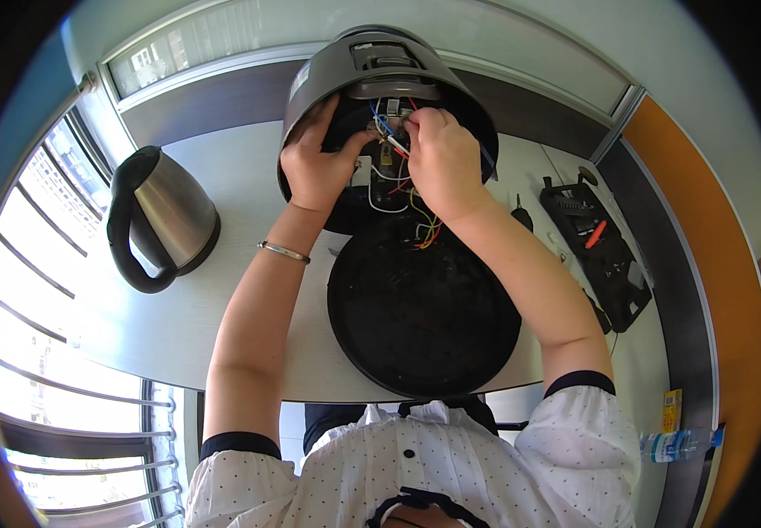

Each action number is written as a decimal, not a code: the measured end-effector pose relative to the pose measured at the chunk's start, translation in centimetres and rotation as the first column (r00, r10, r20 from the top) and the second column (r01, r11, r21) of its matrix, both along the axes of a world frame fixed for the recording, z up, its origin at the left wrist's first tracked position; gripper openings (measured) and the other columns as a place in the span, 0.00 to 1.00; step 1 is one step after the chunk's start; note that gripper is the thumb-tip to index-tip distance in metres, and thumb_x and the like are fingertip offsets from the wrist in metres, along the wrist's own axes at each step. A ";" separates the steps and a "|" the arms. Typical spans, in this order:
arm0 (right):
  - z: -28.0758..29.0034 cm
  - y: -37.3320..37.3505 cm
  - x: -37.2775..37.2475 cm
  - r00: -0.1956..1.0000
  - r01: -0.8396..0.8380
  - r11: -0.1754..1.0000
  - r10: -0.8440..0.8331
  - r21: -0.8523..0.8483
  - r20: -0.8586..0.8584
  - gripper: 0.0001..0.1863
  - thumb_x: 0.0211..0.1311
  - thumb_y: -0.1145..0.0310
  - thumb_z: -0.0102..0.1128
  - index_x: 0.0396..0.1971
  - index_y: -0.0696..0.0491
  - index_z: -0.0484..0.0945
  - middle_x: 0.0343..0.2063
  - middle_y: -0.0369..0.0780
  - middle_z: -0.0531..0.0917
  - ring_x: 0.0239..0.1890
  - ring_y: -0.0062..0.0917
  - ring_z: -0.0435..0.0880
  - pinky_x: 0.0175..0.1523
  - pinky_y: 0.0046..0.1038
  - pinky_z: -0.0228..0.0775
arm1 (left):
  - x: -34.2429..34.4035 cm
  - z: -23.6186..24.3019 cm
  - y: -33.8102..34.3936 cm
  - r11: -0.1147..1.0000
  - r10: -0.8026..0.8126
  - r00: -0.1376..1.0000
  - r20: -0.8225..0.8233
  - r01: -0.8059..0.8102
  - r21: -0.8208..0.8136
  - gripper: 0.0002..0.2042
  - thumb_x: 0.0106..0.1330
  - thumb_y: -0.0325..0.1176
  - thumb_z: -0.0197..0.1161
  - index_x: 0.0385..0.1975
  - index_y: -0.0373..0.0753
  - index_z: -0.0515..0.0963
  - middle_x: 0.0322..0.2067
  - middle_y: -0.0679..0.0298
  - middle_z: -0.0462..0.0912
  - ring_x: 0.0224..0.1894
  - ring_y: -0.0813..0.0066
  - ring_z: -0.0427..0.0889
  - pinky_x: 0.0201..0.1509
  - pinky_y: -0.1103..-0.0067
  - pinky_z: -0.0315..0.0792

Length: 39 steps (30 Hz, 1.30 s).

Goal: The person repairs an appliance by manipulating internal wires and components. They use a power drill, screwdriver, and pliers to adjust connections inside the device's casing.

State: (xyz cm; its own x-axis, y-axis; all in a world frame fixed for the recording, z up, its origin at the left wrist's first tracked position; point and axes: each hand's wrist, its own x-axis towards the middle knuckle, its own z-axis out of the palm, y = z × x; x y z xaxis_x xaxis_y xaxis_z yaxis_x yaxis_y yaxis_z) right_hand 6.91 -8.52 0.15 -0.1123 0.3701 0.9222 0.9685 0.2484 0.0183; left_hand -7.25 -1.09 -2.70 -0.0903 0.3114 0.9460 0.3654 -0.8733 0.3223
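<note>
A grey rounded appliance housing (310, 81), which looks like a cooker, lies on its side with its underside open toward me. Blue, white, red and yellow wires (389, 145) fill the opening. My left hand (312, 172) reaches in at the left rim, thumb and a finger apart, the thumb tip beside the wires. Over the right of the opening, my right hand (444, 167) pinches at the wiring; its fingertips hide what they grip. A round black base cover (424, 308) lies in front, with several wires running from it into the housing.
A steel kettle (174, 211) with a black handle stands at left. At right lies a black tool case (593, 238) with a red-orange tool (596, 234) in it. A dark tool (521, 214) sits beside my right forearm. A plastic bottle (675, 445) is at lower right.
</note>
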 end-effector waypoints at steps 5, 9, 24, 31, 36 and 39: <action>-0.1 0.3 -1.1 0.881 -0.122 0.992 0.088 -0.043 -0.465 0.04 0.51 0.73 0.60 0.22 0.56 0.74 0.19 0.44 0.78 0.23 0.40 0.79 0.29 0.37 0.70 | 0.0 0.1 0.2 0.999 0.018 1.000 -0.002 -0.018 0.041 0.26 0.39 0.33 0.76 0.43 0.33 0.79 0.43 0.52 0.80 0.45 0.62 0.81 0.51 0.75 0.72; 0.0 0.0 -1.2 0.839 -0.149 0.988 0.105 -0.040 -0.534 0.05 0.52 0.71 0.60 0.22 0.55 0.75 0.19 0.44 0.78 0.23 0.40 0.78 0.29 0.37 0.69 | -0.1 0.0 0.6 0.994 0.064 0.998 -0.001 -0.063 0.089 0.27 0.39 0.37 0.76 0.41 0.33 0.79 0.40 0.51 0.81 0.41 0.60 0.82 0.46 0.74 0.75; 1.8 -1.1 0.1 0.925 0.242 0.947 -0.158 -0.214 0.346 0.07 0.43 0.73 0.57 0.23 0.59 0.71 0.19 0.44 0.77 0.20 0.32 0.80 0.21 0.30 0.72 | 0.0 -0.3 1.0 0.989 0.076 0.997 -0.001 -0.075 0.123 0.26 0.38 0.38 0.76 0.41 0.34 0.80 0.39 0.52 0.81 0.40 0.59 0.82 0.46 0.74 0.75; 2.1 -0.5 -0.7 0.996 0.090 0.940 -0.076 -0.330 0.054 0.09 0.53 0.69 0.52 0.21 0.59 0.75 0.18 0.47 0.79 0.23 0.37 0.82 0.27 0.35 0.73 | -0.1 -0.1 0.2 1.000 0.024 1.000 0.005 -0.024 0.007 0.26 0.40 0.31 0.75 0.44 0.33 0.78 0.45 0.52 0.80 0.46 0.63 0.80 0.52 0.76 0.71; 1.6 0.8 -0.3 0.832 -0.304 0.858 0.027 -0.414 -0.554 0.14 0.57 0.65 0.49 0.21 0.60 0.78 0.18 0.48 0.79 0.23 0.38 0.81 0.29 0.33 0.71 | 0.1 -0.2 0.3 1.000 0.014 1.000 0.012 -0.014 0.000 0.26 0.40 0.31 0.75 0.43 0.33 0.79 0.44 0.52 0.80 0.45 0.64 0.81 0.52 0.76 0.72; 1.6 0.5 0.2 0.587 -0.579 0.711 0.024 -0.399 -0.809 0.15 0.56 0.62 0.54 0.22 0.61 0.78 0.18 0.47 0.79 0.22 0.38 0.79 0.29 0.33 0.69 | 0.0 -0.3 0.3 1.000 0.027 1.000 0.008 -0.026 -0.010 0.26 0.40 0.31 0.75 0.43 0.33 0.79 0.43 0.52 0.80 0.45 0.64 0.81 0.51 0.76 0.72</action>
State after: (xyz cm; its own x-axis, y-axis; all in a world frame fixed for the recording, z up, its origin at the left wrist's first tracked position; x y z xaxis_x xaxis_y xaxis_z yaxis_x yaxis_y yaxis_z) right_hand 7.15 -8.02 1.72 0.2416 0.9083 0.3415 0.4350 0.2132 -0.8748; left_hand -7.21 -0.77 -2.98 -0.1062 0.3186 0.9419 0.3857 -0.8599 0.3343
